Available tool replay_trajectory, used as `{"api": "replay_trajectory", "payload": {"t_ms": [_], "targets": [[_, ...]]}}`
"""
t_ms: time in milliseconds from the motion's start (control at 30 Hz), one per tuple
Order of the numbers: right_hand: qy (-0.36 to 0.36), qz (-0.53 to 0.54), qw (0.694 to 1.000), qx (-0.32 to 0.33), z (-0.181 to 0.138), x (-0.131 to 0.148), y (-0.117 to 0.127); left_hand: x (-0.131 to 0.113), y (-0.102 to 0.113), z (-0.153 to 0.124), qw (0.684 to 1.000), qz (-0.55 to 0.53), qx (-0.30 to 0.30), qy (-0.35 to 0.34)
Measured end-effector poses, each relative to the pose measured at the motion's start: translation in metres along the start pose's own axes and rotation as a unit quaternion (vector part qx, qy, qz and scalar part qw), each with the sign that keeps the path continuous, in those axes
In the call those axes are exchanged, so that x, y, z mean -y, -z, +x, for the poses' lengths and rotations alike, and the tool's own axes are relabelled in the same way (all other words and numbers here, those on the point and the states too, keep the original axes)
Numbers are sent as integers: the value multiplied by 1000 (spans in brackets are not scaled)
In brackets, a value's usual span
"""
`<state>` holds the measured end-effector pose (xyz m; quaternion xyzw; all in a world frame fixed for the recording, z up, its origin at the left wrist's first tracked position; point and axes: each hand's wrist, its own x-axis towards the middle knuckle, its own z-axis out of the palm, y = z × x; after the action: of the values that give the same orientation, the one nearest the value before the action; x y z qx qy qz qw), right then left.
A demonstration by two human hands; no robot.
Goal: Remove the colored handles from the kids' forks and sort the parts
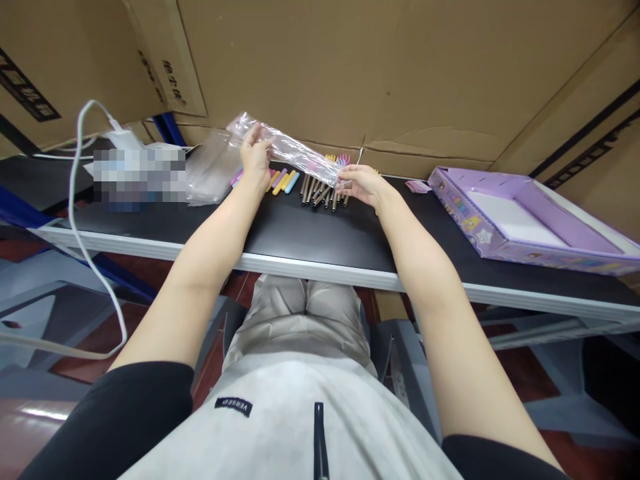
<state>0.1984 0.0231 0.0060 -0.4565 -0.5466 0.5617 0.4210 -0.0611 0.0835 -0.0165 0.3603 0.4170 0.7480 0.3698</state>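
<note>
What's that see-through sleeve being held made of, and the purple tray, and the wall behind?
The sleeve looks like thin clear plastic film: glossy, crinkled, pens showing through it. The purple tray seems printed cardboard, with flat folded walls and a matte finish. The wall is brown corrugated cardboard, with creases and flap edges visible.

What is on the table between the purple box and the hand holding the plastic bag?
In the head view, a small pink packet lies on the black table between the purple box and the right hand; the rest is bare tabletop.
</note>
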Motion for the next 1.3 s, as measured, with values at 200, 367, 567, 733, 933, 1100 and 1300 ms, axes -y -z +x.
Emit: {"api": "replay_trajectory", "payload": {"t_ms": [200,367,567,733,933,1100,1300], "targets": [[-31,10,999,-23,-5,4,9,4,19,30,994,109,7,-14],[-36,-19,999,-22,-8,5,15,-9,23,26,965,249,-62,-50],[-28,-10,999,-32,-9,4,11,-32,13,-29,870,422,-19,-254],[-12,-27,1000,1,-9,4,7,-21,-8,-67,731,494,322,-343],[-13,-62,998,13,-9,2,1,-11,-19,-81,675,556,338,-348],[76,-154,985,-8,-1,-9,-8,-12,-17,-78,663,568,342,-348],[125,-194,973,6,3,-11,-9,-13,-17,-75,647,585,342,-351]]}}
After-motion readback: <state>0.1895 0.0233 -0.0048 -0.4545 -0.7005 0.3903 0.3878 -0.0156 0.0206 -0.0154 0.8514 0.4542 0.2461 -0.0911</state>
